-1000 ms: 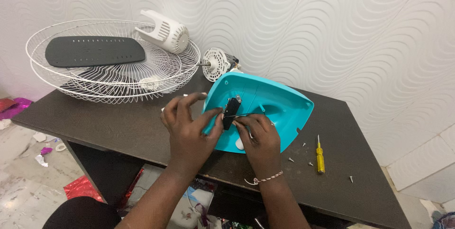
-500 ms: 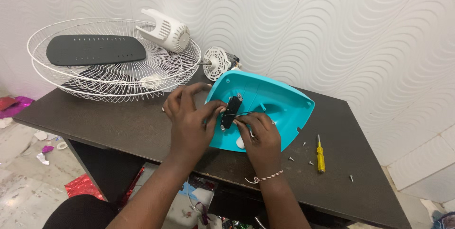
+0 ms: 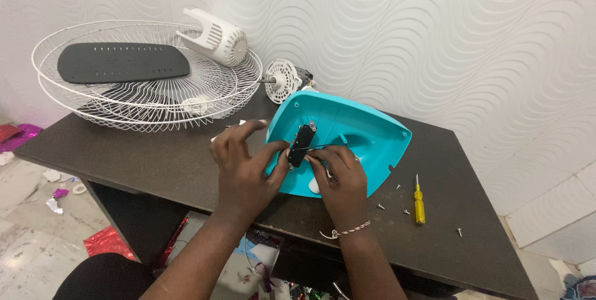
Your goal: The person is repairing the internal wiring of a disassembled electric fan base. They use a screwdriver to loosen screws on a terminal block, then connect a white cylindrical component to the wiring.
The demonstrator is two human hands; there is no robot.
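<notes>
- Turquoise plastic fills the middle of our view: a fan base (image 3: pixel 360 135) lies tilted, hollow side up, on the dark table (image 3: pixel 155 163).
- Our left hand (image 3: pixel 245 166) has its thumb and forefinger pinched on the small black switch block (image 3: pixel 302 145) that sits inside the base; the other fingers are spread above it.
- Our right hand (image 3: pixel 338 179) is curled closed, its fingertips nipping a thin dark wire (image 3: pixel 323 147) that runs from the block towards the base's middle. A string bracelet (image 3: pixel 344 231) circles that wrist.
- To the right of the base lies a yellow screwdriver (image 3: pixel 419 204), with loose screws (image 3: pixel 406 212) scattered near it on the table.
- Behind the base, against the wavy white wall (image 3: pixel 434 39), stands the motor (image 3: pixel 287 79) with its white front.
- At the left end of the table rest two white wire guards (image 3: pixel 149 89), stacked; a black plate (image 3: pixel 123 62) lies in them and a white motor cover (image 3: pixel 214 36) leans on the rim.
</notes>
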